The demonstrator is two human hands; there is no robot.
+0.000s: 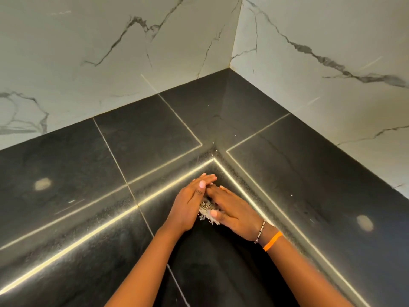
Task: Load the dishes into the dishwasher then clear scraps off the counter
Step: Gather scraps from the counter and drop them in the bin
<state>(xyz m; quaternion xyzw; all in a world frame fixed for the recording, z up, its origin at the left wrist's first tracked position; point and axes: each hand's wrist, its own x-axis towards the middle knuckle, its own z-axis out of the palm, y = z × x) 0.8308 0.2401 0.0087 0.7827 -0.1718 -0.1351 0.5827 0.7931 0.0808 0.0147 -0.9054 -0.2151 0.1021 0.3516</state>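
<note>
Left hand [188,209], right hand [232,212] flat-fingered, grip wide, cupping scraps [208,212] between them on counter [309,173].

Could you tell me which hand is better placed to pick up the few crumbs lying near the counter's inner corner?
Probably the left hand: its fingers reach nearest those crumbs. The right hand lies lower, over the gathered scraps.

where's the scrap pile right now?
Head view, low centre: the scraps sit between the left hand and right hand, at the inner corner of the black counter.
</note>
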